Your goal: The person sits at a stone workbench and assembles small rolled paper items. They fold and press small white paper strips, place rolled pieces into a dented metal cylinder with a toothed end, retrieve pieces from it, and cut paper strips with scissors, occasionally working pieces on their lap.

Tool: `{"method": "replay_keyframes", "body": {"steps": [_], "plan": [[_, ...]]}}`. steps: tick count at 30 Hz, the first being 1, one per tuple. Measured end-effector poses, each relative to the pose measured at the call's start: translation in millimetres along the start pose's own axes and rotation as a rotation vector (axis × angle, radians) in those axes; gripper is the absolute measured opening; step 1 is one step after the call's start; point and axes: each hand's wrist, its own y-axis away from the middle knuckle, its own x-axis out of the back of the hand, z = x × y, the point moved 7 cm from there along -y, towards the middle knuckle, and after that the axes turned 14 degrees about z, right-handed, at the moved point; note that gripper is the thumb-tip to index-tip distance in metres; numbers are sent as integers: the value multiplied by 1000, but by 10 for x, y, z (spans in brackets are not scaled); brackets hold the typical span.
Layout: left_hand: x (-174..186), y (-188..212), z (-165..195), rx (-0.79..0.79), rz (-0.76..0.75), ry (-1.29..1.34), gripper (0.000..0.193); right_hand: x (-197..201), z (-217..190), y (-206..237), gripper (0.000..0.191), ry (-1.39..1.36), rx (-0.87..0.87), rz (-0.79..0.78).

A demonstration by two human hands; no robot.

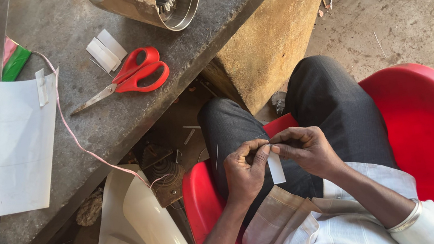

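Both hands, left hand (244, 172) and right hand (306, 148), pinch one small white strip (276, 167); perhaps a thin wire too. One red scissors (131, 77) lies on the bench (91, 132) beside two white slips (105, 50).

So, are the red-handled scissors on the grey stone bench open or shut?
Shut. The red-handled scissors lie flat on the grey stone bench with the blades together in one point and the handle loops touching.
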Motion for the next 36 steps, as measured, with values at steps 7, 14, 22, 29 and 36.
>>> {"method": "replay_keyframes", "body": {"steps": [7, 14, 22, 29, 36], "plan": [[-6, 16, 152, -116, 15, -12, 16, -15, -15, 14, 24, -28, 17, -27], [-2, 22, 287, -240, 16, -123, 12, -23, -5, 40, 20, -3, 63, -12], [-52, 53, 198, -175, 1, -29, 14, 45, 5, 11, 15, -14, 25, 26], [-122, 40, -61, 64, -65, 191, 16, 50, -55, 20, 14, -81, 33, 28], [-128, 51, -6, -43, -145, 41, 16, 55, -15, -83, 13, -111, -149, -192]]}}
